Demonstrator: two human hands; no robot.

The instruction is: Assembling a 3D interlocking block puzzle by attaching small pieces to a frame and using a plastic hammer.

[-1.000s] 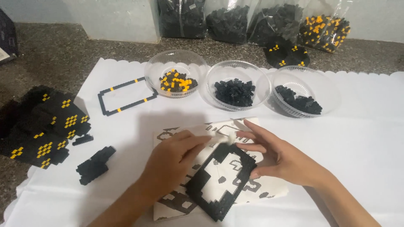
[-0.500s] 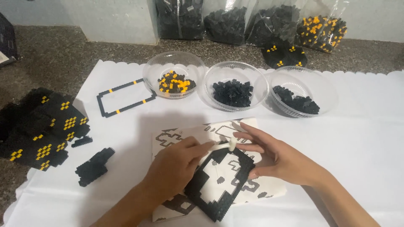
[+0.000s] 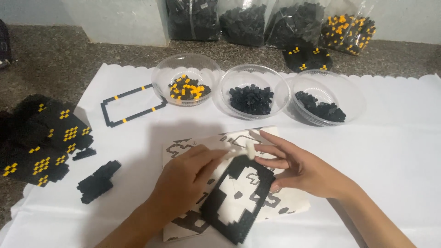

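- Left hand [image 3: 186, 177] lay over the pattern sheet [image 3: 294, 206], fingers curled, pinching a small white tool [image 3: 242, 150] by its handle; tool tip sat at the top edge of the black frame [image 3: 236, 202].
- Right hand [image 3: 298, 167] sat at the frame's upper right side, fingers spread and steadying its edge; it held nothing that I could see.
- Frame lay flat on the sheet, near the front middle of the white cloth [image 3: 395, 151] on the tabletop, tilted on a diagonal.
- Progress as I judged it: outline closed all round, with stepped black fill growing in from the sides; middle was open, sheet showing through. Partly done, a good deal of fill left.
- Supplies were far from spent: bowl of yellow and black pieces [image 3: 186, 87], bowl of black pieces [image 3: 251, 97], third bowl [image 3: 326, 98] about half full.
- A thin rectangular outline [image 3: 131, 106] lay unfilled on the cloth, far left of the bowls.
- Finished-looking black panels with yellow diamonds [image 3: 48, 140] were stacked at the left; a loose black chunk [image 3: 98, 181] lay near them.
- Bags of spare pieces [image 3: 294, 23] stood along the back wall.
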